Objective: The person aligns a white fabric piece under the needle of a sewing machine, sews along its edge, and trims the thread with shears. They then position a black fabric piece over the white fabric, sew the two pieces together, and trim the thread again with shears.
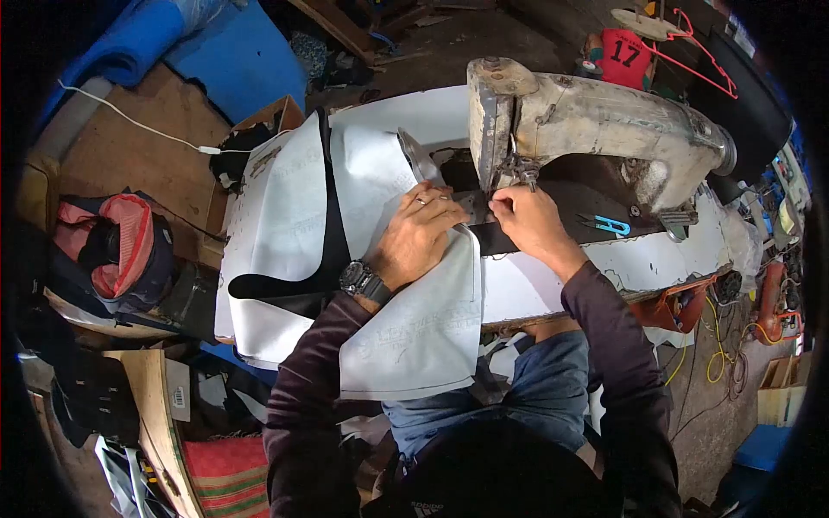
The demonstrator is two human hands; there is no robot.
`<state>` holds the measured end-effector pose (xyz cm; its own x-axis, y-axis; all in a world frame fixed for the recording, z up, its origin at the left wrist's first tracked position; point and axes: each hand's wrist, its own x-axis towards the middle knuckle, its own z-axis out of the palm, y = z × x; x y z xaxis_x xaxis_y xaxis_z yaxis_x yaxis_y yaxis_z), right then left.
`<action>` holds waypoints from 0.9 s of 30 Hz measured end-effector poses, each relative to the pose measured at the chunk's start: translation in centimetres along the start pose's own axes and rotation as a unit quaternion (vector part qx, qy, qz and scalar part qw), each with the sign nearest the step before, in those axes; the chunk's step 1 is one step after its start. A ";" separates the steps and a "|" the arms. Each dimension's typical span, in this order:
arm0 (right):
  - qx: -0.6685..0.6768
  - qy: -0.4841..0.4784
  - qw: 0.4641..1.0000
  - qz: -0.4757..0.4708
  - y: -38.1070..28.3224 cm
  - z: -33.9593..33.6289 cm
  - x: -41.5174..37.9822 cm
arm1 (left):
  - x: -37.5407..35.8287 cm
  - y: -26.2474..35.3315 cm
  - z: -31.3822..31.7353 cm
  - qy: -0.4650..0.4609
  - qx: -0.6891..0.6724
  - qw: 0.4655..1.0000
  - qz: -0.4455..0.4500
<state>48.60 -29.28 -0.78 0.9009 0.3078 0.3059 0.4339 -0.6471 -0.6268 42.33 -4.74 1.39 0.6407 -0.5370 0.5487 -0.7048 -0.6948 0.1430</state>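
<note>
An old, worn sewing machine (604, 108) stands on the white table, its head over the needle area. My left hand (423, 229), with a watch on the wrist, is closed on the folded edge of a white-backed sheet of material (419, 337), which hangs over the table's front edge toward my lap. My right hand (528, 220) is pinched close to the needle and presser foot (515, 173); whatever lies between its fingertips is too small to make out. Blue thread snips (604, 225) lie on the machine bed to the right of that hand.
More white and black sheet material (289, 216) is spread over the left of the table (635, 272). An open bag (117, 246) sits further left. A person in a red shirt (623, 59) is beyond the machine. Yellow cables (715, 345) trail on the floor at right.
</note>
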 end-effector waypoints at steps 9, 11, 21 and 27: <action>-0.017 -0.024 0.993 -0.117 -1.4 -3.0 -4.7 | 0.5 0.5 0.1 -0.027 -0.034 0.999 -0.011; -0.054 0.005 0.988 -0.142 -1.4 -2.6 -4.8 | 0.1 -0.3 0.7 -0.007 -0.064 0.998 -0.021; -0.149 -0.083 0.965 -0.197 -3.4 -3.7 -7.5 | 1.3 0.8 0.4 -0.081 0.018 0.997 0.000; -0.140 -0.088 0.950 -0.265 -2.6 -3.3 -7.1 | 1.8 0.6 0.7 -0.093 0.008 0.996 0.001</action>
<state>41.06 -32.04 1.07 0.5543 0.7377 0.3855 0.8304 -0.5220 -0.1951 43.25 -6.45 1.89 0.6864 -0.6162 0.3861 -0.7015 -0.7010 0.1282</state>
